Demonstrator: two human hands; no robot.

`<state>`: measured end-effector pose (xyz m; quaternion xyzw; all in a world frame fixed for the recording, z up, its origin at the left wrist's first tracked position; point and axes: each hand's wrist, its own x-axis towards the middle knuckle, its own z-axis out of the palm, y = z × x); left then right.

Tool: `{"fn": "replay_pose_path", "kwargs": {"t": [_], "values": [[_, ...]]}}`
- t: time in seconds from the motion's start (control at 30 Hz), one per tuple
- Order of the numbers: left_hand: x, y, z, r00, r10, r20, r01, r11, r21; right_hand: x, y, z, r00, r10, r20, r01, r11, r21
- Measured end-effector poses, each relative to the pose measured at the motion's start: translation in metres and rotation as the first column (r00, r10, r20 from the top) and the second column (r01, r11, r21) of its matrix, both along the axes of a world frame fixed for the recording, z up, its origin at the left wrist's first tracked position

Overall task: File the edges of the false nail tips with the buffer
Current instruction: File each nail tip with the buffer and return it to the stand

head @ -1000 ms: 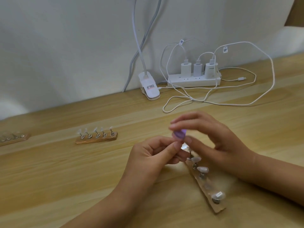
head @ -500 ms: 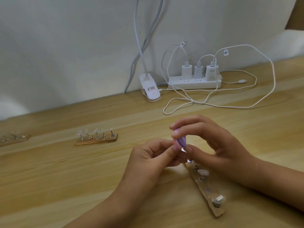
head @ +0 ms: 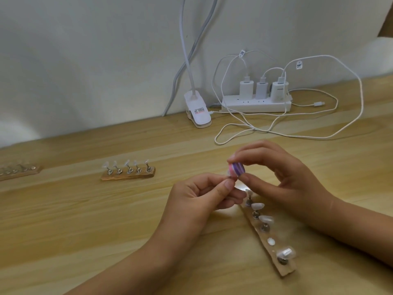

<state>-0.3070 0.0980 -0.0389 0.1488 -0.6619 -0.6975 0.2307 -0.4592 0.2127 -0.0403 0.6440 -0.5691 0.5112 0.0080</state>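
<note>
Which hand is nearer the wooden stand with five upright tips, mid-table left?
Left. The left hand, pinching a nail tip, sits just right of that stand; the right hand, gripping the buffer, is farther right.

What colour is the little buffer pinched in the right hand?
The buffer is striped purple and white with a pink edge; the head view shows it.
</note>
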Motion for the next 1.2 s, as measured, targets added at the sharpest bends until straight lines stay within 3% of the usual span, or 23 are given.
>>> {"fn": "replay_pose_path", "kwargs": {"t": [0.13, 0.47, 0.57, 0.7, 0.83, 0.93, 1.2], "values": [[0.0001, 0.0008, 0.0009, 1.000, -0.016, 0.001, 0.016, 1.000, -0.009, 0.0031, 0.0011, -0.0003, 0.986, -0.008, -0.164, 0.001, 0.999, -0.039], [-0.0002, 0.0003, -0.0001, 1.000, -0.020, -0.015, 0.020, 0.999, 0.033, 0.0049, 0.0022, 0.0021, 0.985, -0.053, -0.163, 0.047, 0.998, -0.041], [0.0001, 0.0017, 0.0004, 0.999, -0.035, -0.024, 0.035, 0.999, 0.003, 0.0097, 0.0033, -0.0010, 0.970, 0.005, -0.243, -0.015, 0.999, -0.042], [0.0009, 0.0026, 0.0010, 0.999, -0.032, -0.014, 0.032, 0.999, -0.042, 0.0049, 0.0016, 0.0000, 0.986, -0.075, -0.148, 0.075, 0.997, -0.005], [0.0016, 0.0040, 0.0024, 0.999, -0.045, -0.011, 0.043, 0.993, -0.107, 0.0086, 0.0043, -0.0005, 0.984, -0.020, -0.179, 0.024, 1.000, 0.021], [0.0021, 0.0036, 0.0015, 0.999, -0.028, 0.014, 0.030, 0.990, -0.140, 0.0071, 0.0036, 0.0017, 0.997, -0.012, -0.070, 0.016, 0.998, 0.068], [0.0031, 0.0033, 0.0002, 0.997, -0.051, 0.049, 0.060, 0.975, -0.212, 0.0085, 0.0032, 0.0020, 1.000, 0.021, 0.022, -0.023, 0.992, 0.128]]}}
